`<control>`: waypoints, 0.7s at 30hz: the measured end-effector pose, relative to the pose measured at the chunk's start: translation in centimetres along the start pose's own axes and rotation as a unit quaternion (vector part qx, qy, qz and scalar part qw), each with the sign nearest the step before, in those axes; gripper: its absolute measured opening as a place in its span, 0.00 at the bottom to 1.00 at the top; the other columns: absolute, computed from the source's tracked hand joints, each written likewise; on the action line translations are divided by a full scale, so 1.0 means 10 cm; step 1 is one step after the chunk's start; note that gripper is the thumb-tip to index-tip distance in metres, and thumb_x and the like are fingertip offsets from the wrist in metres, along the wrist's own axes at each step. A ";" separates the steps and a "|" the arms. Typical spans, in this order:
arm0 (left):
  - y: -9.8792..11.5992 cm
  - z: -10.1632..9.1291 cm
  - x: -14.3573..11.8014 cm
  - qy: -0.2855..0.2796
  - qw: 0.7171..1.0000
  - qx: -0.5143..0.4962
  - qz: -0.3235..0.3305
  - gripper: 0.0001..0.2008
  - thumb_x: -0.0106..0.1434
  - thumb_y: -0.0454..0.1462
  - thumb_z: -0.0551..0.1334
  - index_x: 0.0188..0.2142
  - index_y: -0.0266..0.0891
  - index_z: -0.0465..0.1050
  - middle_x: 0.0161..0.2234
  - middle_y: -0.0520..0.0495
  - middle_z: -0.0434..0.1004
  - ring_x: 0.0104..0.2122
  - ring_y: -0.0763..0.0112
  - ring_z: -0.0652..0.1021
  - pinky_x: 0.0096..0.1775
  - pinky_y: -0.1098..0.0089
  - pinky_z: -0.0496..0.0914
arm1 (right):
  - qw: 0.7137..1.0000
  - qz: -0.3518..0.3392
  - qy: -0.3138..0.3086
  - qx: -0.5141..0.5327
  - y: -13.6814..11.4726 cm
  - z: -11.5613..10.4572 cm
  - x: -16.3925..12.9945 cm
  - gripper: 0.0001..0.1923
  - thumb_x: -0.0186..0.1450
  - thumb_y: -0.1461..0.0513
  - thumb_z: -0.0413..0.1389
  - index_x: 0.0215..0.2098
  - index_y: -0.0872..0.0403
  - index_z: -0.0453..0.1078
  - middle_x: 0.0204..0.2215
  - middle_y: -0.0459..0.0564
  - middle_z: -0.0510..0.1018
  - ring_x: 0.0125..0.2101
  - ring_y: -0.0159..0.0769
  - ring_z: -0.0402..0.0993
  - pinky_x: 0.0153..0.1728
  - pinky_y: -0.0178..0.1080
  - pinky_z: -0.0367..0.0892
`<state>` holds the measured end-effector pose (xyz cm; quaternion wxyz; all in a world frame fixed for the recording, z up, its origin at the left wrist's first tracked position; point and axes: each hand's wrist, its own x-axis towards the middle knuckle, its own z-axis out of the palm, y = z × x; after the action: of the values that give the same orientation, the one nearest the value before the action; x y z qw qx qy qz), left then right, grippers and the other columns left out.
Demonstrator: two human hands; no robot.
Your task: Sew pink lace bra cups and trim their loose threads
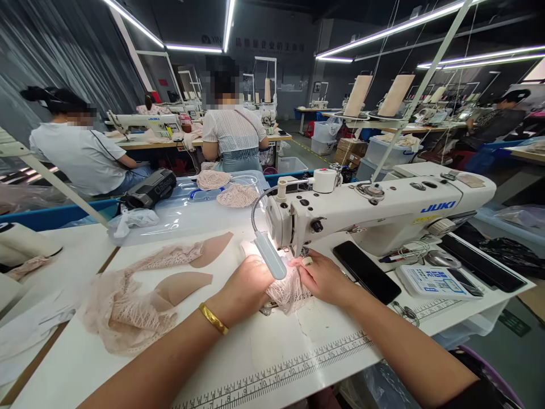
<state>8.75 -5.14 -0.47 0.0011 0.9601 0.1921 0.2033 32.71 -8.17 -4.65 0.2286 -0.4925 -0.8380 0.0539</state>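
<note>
Under the needle of the white sewing machine (383,210) sits the piece of pink lace (287,292) we are working on, bunched in the bright pool of the gooseneck lamp (269,254). Our left hand (242,287) presses flat on the lace from the near left side, its fingers spread and resting on the fabric rather than gripping it; a gold bangle (213,318) circles that wrist. Our right hand (323,278) pinches the lace's right edge just in front of the presser foot, fingers closed on the fabric, one fingertip wrapped in tape or a guard. We judge the seam to be under way, though the lamp's glare hides how much of it is stitched. Left of our hands on the worktop (298,358) lies a loose heap of lace pieces (128,318) with two tan padded cups (183,284) showing among them; these look unsewn, so most of the batch seems left to do. No finished stack shows clearly, though further lace bundles (225,187) rest on clear plastic behind the machine. A dark phone (366,271) lies just right of our right hand, with a printed card (430,281) beyond it. Other people sit at their own machines farther back, well apart from us.
</note>
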 end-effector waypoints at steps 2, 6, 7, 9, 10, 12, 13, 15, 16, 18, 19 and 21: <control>0.01 -0.10 -0.03 -0.059 0.998 -0.018 -0.029 0.07 0.63 0.29 0.59 0.33 0.41 0.74 0.35 0.48 0.78 0.39 0.62 0.77 0.47 0.59 0.68 | 0.999 -0.026 0.022 -0.002 -0.02 -0.01 -0.03 0.17 0.66 0.70 0.48 0.49 0.55 0.72 0.30 0.52 0.76 0.38 0.46 0.69 0.38 0.44 0.67; 0.05 -0.19 -0.03 -0.096 0.989 -0.030 -0.110 0.02 0.59 0.32 0.63 0.32 0.41 0.73 0.39 0.45 0.77 0.42 0.57 0.76 0.46 0.57 0.68 | 0.988 -0.143 0.052 0.009 -0.18 -0.07 -0.04 0.17 0.69 0.67 0.50 0.56 0.53 0.66 0.45 0.55 0.79 0.45 0.46 0.71 0.47 0.47 0.65; 0.07 -0.20 -0.01 -0.091 0.988 -0.057 -0.109 0.05 0.59 0.32 0.63 0.36 0.41 0.73 0.43 0.44 0.77 0.45 0.57 0.75 0.47 0.59 0.68 | 0.984 -0.171 0.049 0.019 -0.23 -0.08 -0.04 0.18 0.70 0.64 0.51 0.58 0.53 0.64 0.50 0.56 0.78 0.48 0.45 0.71 0.48 0.47 0.64; 0.12 -0.24 0.01 -0.087 0.985 -0.125 -0.080 0.13 0.59 0.31 0.62 0.43 0.42 0.72 0.50 0.44 0.75 0.49 0.59 0.74 0.49 0.63 0.69 | 0.979 -0.196 0.039 0.026 -0.31 -0.07 -0.02 0.21 0.71 0.60 0.55 0.61 0.52 0.62 0.53 0.55 0.77 0.50 0.44 0.70 0.48 0.45 0.63; 0.14 -0.27 0.01 -0.102 0.981 -0.150 -0.063 0.14 0.58 0.30 0.62 0.44 0.42 0.71 0.51 0.46 0.75 0.49 0.61 0.74 0.49 0.65 0.69 | 0.981 -0.191 0.032 0.014 -0.32 -0.06 -0.02 0.21 0.70 0.61 0.56 0.60 0.51 0.62 0.50 0.53 0.77 0.49 0.43 0.70 0.47 0.44 0.62; 0.17 -0.31 -0.01 -0.154 0.975 -0.152 -0.054 0.12 0.57 0.29 0.62 0.40 0.42 0.70 0.46 0.48 0.76 0.43 0.64 0.75 0.44 0.67 0.69 | 0.986 -0.165 0.014 -0.035 -0.30 -0.04 0.00 0.16 0.68 0.67 0.55 0.54 0.50 0.68 0.41 0.50 0.79 0.43 0.42 0.70 0.46 0.43 0.60; 0.17 -0.32 -0.04 -0.177 0.974 -0.129 -0.061 0.11 0.56 0.29 0.61 0.38 0.42 0.70 0.42 0.49 0.75 0.40 0.64 0.75 0.41 0.67 0.69 | 0.987 -0.148 0.003 -0.064 -0.27 -0.02 0.00 0.14 0.66 0.70 0.54 0.48 0.50 0.71 0.36 0.48 0.78 0.40 0.41 0.69 0.46 0.43 0.59; 0.16 -0.31 -0.08 -0.199 0.974 -0.062 -0.082 0.09 0.56 0.28 0.60 0.35 0.42 0.70 0.37 0.49 0.74 0.35 0.63 0.73 0.39 0.64 0.66 | 0.987 -0.115 -0.012 -0.108 -0.19 0.00 0.01 0.11 0.64 0.73 0.52 0.35 0.52 0.71 0.32 0.48 0.76 0.37 0.40 0.66 0.46 0.43 0.58; 0.15 -0.30 -0.10 -0.200 0.975 -0.031 -0.091 0.09 0.56 0.28 0.59 0.34 0.42 0.70 0.35 0.48 0.73 0.35 0.62 0.72 0.39 0.62 0.65 | 0.988 -0.098 -0.014 -0.121 -0.16 0.00 0.01 0.11 0.64 0.73 0.53 0.32 0.52 0.69 0.32 0.48 0.76 0.37 0.40 0.65 0.46 0.43 0.58; 0.13 -0.25 -0.11 -0.189 0.977 0.007 -0.098 0.09 0.56 0.27 0.59 0.34 0.41 0.70 0.34 0.47 0.72 0.36 0.60 0.72 0.42 0.58 0.64 | 0.989 -0.064 -0.011 -0.131 -0.11 -0.01 0.00 0.10 0.64 0.73 0.54 0.30 0.53 0.68 0.33 0.49 0.76 0.38 0.41 0.64 0.43 0.41 0.58; 0.12 -0.22 -0.11 -0.180 0.979 0.011 -0.095 0.09 0.56 0.27 0.59 0.34 0.41 0.71 0.35 0.46 0.73 0.37 0.59 0.72 0.44 0.57 0.63 | 0.990 -0.053 -0.009 -0.131 -0.10 -0.01 0.00 0.10 0.63 0.73 0.54 0.31 0.53 0.69 0.33 0.50 0.77 0.39 0.42 0.64 0.42 0.40 0.58; 0.10 -0.17 -0.10 -0.164 0.983 0.005 -0.087 0.10 0.57 0.27 0.59 0.35 0.41 0.71 0.37 0.46 0.74 0.39 0.58 0.73 0.47 0.55 0.61 | 0.991 -0.049 -0.007 -0.120 -0.11 -0.02 -0.01 0.10 0.63 0.73 0.53 0.34 0.52 0.70 0.34 0.50 0.78 0.40 0.43 0.64 0.42 0.41 0.58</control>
<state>7.59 -6.57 0.73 0.0452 0.9599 0.2736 0.0412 31.93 -8.85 -4.11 0.1645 -0.4740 -0.8633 -0.0552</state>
